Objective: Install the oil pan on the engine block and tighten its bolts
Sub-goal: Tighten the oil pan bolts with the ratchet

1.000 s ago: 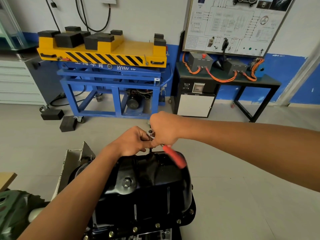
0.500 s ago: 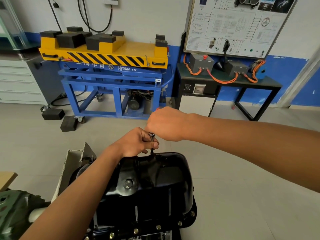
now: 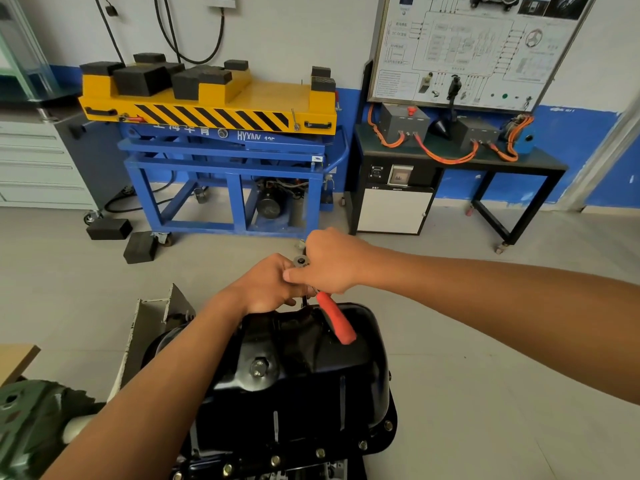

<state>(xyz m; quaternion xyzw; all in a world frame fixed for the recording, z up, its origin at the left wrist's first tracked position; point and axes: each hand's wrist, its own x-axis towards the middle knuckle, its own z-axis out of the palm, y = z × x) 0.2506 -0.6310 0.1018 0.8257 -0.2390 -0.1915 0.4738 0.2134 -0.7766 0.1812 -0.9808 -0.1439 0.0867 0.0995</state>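
A glossy black oil pan (image 3: 311, 375) sits on the engine block, with a drain plug (image 3: 259, 368) on its near left face. Several brass-coloured bolts (image 3: 320, 452) line its near flange. At the pan's far edge my left hand (image 3: 266, 285) grips the ratchet's extension just under the steel ratchet head (image 3: 300, 262). My right hand (image 3: 332, 261) grips the ratchet with the red handle (image 3: 335, 320), which points toward me over the pan. The socket and the bolt under it are hidden by my left hand.
A blue wheeled lift cart with a yellow striped top (image 3: 221, 112) stands ahead. Right of it is a black bench (image 3: 460, 157) with orange cables under a wiring board. Black rubber blocks (image 3: 140, 247) lie on the floor. A white bracket (image 3: 149, 327) rises left of the pan.
The red handle was toward me a second ago, swung away out of sight behind my right hand, and has now swung back over the pan. My left hand stays on the extension.
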